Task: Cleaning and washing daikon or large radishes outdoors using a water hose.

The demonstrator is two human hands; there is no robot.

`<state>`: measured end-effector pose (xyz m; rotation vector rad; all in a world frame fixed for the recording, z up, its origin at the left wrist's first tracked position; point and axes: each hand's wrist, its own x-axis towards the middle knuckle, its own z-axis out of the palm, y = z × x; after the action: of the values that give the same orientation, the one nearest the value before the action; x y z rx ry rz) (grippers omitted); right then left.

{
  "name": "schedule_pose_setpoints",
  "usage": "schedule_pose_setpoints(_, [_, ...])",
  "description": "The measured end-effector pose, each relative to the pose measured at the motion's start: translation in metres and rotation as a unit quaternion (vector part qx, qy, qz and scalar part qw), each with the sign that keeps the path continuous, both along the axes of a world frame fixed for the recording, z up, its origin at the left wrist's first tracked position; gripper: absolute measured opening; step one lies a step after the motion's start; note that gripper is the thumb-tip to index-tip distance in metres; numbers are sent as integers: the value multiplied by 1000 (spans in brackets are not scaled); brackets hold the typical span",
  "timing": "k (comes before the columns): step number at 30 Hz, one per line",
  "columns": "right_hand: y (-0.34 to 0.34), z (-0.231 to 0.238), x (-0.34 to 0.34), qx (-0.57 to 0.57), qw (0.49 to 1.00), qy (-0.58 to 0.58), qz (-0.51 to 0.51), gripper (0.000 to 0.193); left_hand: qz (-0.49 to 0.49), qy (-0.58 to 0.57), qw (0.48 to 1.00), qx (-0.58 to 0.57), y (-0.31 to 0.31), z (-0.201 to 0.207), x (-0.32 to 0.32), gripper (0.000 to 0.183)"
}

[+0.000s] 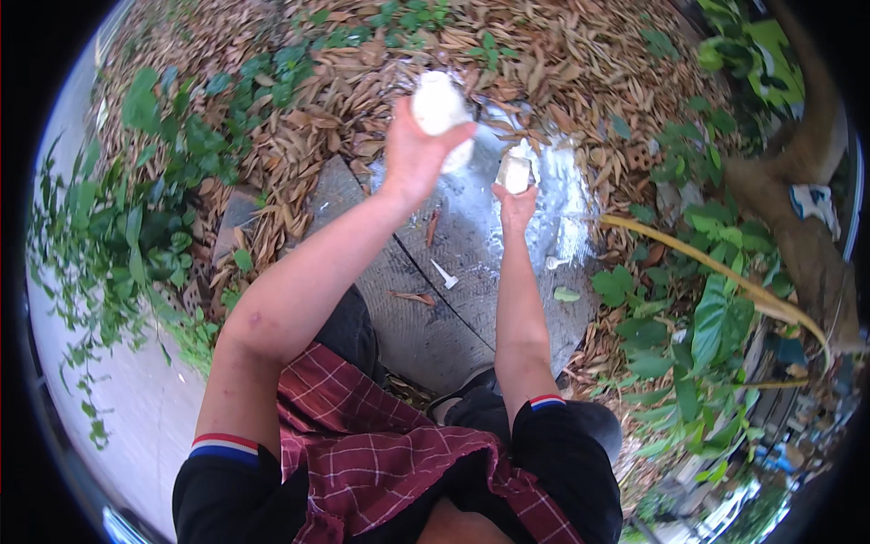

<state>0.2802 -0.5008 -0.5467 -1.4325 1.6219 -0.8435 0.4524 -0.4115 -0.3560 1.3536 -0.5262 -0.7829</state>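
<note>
My left hand point(413, 154) is wrapped round a white rounded bottle point(439, 107), held up over the far part of a grey stone slab point(381, 308). To its right, my right hand point(517, 208) grips a small off-white block-like thing point(517, 174), whose exact kind I cannot make out. Whitish smears point(566, 204) cover the slab around and beyond that hand. Nearer to me, a small white cone-shaped nozzle point(445, 275) lies on the slab. Another small white piece point(555, 263) lies just right of my right forearm.
Dry brown leaves point(562, 45) surround the slab. Green plants grow at the left point(190, 150) and right point(720, 326). A yellowish curved stalk point(716, 263) reaches toward the slab's right edge. A thick brown trunk point(797, 218) stands at the far right, and pale pavement point(109, 335) runs along the left.
</note>
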Motion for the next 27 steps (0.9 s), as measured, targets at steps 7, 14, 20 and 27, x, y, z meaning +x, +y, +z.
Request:
schedule_pose_setpoints(7, [-62,128,127,-196,896,258,304,55,-47,-152,985,-70,-2,39,-45,57])
schedule_pose_setpoints(14, [-61,178,195,-388,771,267,430,49,72,-98,978,-169,10,58,-30,52])
schedule_pose_setpoints(20, [-42,231,209,-331,869,201,308,37,86,-90,977,-172,21,65,-15,54])
schedule_pose_setpoints(27, [-36,237,232,-369,888,5,276,37,105,-82,975,-178,30,67,-3,53])
